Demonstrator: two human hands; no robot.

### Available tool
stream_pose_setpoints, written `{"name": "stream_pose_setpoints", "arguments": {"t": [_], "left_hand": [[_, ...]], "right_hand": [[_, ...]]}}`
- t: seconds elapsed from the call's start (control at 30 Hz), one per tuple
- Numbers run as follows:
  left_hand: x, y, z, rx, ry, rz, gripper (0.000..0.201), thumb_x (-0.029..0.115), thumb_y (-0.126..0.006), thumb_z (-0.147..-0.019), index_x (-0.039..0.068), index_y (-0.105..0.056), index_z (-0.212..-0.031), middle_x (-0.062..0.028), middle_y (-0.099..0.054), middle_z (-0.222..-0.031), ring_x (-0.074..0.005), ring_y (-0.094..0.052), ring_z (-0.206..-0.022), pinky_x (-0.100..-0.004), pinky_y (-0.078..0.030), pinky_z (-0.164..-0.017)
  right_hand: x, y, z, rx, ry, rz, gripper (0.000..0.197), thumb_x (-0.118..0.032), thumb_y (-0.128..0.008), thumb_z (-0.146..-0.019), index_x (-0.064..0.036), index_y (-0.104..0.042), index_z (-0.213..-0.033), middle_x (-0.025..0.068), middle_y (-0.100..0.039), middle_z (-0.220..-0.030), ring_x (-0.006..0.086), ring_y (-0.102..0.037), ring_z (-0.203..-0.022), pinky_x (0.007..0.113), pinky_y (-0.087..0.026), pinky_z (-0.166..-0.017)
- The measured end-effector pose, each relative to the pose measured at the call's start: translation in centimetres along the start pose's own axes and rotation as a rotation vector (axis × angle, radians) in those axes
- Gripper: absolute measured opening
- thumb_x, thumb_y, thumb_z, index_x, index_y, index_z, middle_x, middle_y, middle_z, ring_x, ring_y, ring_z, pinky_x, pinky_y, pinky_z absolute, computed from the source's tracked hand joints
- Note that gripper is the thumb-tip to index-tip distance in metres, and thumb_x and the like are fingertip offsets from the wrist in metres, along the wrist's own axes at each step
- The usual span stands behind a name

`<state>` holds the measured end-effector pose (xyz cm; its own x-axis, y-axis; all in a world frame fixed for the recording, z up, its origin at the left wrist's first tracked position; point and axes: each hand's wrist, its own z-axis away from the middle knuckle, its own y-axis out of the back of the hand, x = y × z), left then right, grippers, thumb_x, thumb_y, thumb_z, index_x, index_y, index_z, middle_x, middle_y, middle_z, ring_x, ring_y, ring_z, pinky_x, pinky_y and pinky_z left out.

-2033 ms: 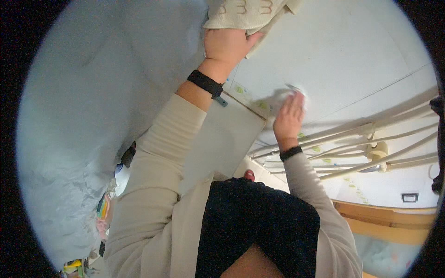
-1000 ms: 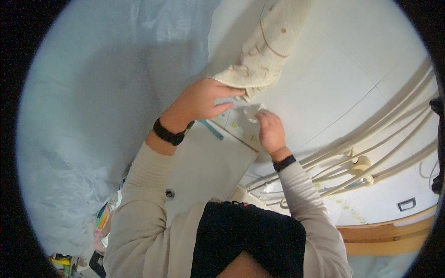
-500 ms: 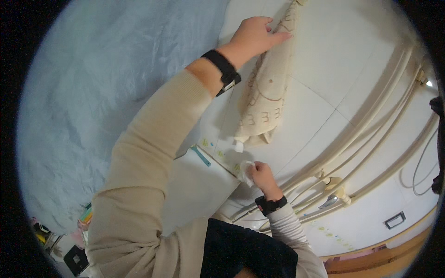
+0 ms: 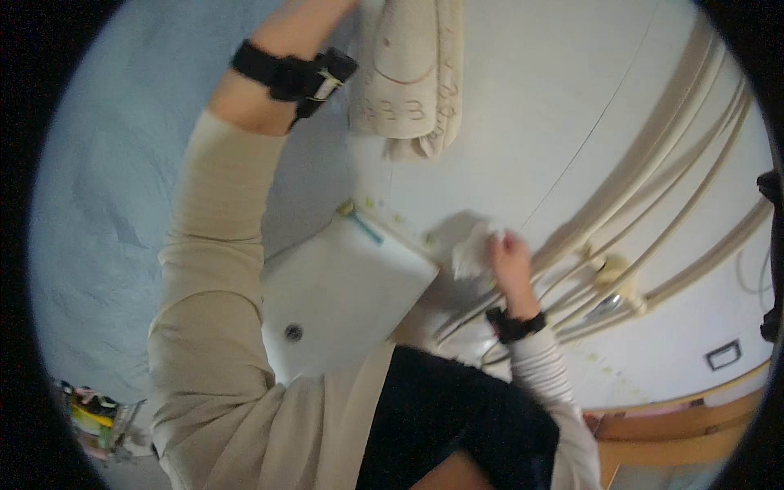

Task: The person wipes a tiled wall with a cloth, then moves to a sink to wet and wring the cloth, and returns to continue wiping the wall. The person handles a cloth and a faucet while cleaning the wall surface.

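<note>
A beige towel [image 4: 408, 73] with brown line patterns hangs against the white tiled wall at the top. My left arm reaches up beside it, a black band round the wrist. Only the base of my left hand [image 4: 322, 10] shows; the top edge cuts off its fingers, so whether it touches the towel cannot be seen. Lower and to the right, my right hand [image 4: 512, 265] is closed on a crumpled white tissue [image 4: 469, 253], held near the wall and the corner of the white basin [image 4: 351, 286].
Blue sheeting [image 4: 122, 204] fills the left side. A slim teal-handled thing [image 4: 365, 228] lies at the basin's back edge. Cream pipes [image 4: 653, 163] with a valve [image 4: 616, 278] run along the wall on the right. Assorted small items [image 4: 94, 412] stand at lower left.
My left hand has gone up and left, mostly out of view. The towel appears higher and wider. My right hand, still holding the tissue, has shifted up and right. The whole view has moved.
</note>
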<state>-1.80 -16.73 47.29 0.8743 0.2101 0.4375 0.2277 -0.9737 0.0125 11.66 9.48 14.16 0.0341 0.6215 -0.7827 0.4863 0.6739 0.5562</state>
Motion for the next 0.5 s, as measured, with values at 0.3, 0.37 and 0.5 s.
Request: {"name": "stream_pose_setpoints", "arguments": {"t": [0.3,0.37,0.5], "left_hand": [[-3.8,4.0,15.2,-0.372,0.225,0.338,0.038,0.028,-0.066,-0.088,-0.002,-0.061,-0.112,-0.0103,-0.068,-0.095,-0.0177,-0.066,-0.082,-0.0315,-0.053,-0.071],[-5.8,4.3,18.7,-0.425,0.268,0.260,0.024,0.020,-0.065,-0.088,0.001,-0.062,-0.102,-0.0082,-0.065,-0.085,-0.0159,-0.064,-0.073,-0.0289,-0.052,-0.066],[-10.3,5.5,28.4,-0.891,0.177,0.022,0.010,0.013,-0.060,-0.089,0.005,-0.062,-0.095,-0.0062,-0.060,-0.083,-0.0167,-0.061,-0.074,-0.0320,-0.051,-0.064]], "right_hand": [[-2.4,1.1,0.7,0.196,-0.025,-0.558,0.028,-0.018,-0.052,-0.096,0.0063,-0.063,-0.101,0.0011,-0.062,-0.076,0.0080,-0.053,-0.066,0.024,-0.043,-0.058],[-2.7,0.8,0.8,0.214,-0.041,-0.561,0.028,-0.019,-0.052,-0.096,0.0062,-0.064,-0.099,0.0004,-0.061,-0.075,0.0074,-0.052,-0.065,0.024,-0.042,-0.058],[-2.5,0.2,1.3,0.194,-0.085,-0.504,0.029,-0.020,-0.052,-0.097,0.0056,-0.065,-0.096,-0.0010,-0.060,-0.075,0.0062,-0.049,-0.065,0.024,-0.040,-0.057]]}}
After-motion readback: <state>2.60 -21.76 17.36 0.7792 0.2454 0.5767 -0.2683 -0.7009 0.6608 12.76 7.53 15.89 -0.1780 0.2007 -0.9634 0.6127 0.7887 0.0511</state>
